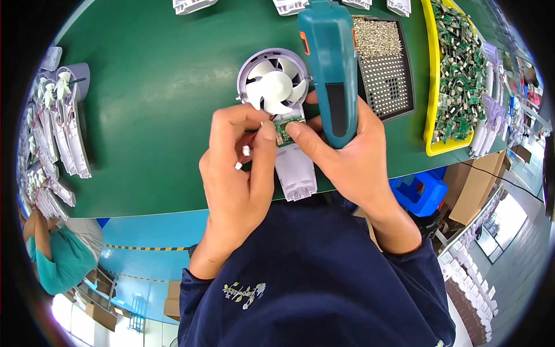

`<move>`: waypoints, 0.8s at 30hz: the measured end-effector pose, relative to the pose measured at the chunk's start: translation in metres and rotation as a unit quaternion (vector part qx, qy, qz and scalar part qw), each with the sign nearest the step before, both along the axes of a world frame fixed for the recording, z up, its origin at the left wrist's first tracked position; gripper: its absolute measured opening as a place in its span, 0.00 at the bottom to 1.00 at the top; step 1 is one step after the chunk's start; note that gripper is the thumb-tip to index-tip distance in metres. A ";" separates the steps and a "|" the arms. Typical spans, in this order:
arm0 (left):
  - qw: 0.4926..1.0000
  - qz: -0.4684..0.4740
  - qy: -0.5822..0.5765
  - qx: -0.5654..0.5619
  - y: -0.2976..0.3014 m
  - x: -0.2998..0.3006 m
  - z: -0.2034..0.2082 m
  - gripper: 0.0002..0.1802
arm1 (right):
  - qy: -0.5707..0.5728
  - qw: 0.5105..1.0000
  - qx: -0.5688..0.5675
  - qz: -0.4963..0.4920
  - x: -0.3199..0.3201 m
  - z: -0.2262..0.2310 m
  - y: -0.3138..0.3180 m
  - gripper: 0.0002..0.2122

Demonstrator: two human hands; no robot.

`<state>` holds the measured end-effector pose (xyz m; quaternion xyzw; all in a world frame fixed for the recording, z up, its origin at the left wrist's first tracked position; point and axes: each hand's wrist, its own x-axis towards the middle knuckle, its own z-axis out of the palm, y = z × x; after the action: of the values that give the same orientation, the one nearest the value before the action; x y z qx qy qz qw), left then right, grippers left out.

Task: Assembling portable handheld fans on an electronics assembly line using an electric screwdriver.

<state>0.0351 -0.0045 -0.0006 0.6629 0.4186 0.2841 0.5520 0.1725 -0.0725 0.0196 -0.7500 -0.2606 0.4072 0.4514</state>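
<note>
A handheld fan's pale lavender half shell (296, 168) lies on the green table before me, its white fan blades (276, 87) sitting in the round end. On the shell's neck rests a small green circuit board (283, 137). My left hand (237, 179) is closed at the board's left edge, pinching red and dark wires (247, 139); white connectors (246, 150) dangle beside its palm. With my right hand (361, 168) I grip a teal electric screwdriver (327, 63), while that thumb presses on the board. The screwdriver hides most of the right fingers.
A black tray (411, 87) of small screws stands right of the screwdriver. Beyond it is a yellow bin (431, 115) full of circuit boards. Fan shells (72, 141) are piled at the left, near a person in a teal sleeve (63, 260). More shells (193, 6) line the far side.
</note>
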 end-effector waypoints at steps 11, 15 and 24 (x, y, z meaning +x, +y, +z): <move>0.999 0.011 0.000 -0.034 -0.001 -0.001 0.000 0.08 | 0.007 1.000 -0.013 0.018 0.004 0.000 -0.004 0.18; 1.000 0.022 -0.012 -0.019 -0.003 -0.001 -0.004 0.07 | 0.005 1.000 -0.020 0.003 0.000 0.001 -0.002 0.18; 0.997 -0.060 -0.023 -0.051 0.002 -0.007 0.004 0.14 | -0.005 1.000 -0.007 -0.019 -0.002 0.001 0.000 0.14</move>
<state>0.0284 -0.0021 0.0037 0.6508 0.3798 0.2438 0.6106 0.1709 -0.0725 0.0206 -0.7596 -0.2457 0.3969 0.4529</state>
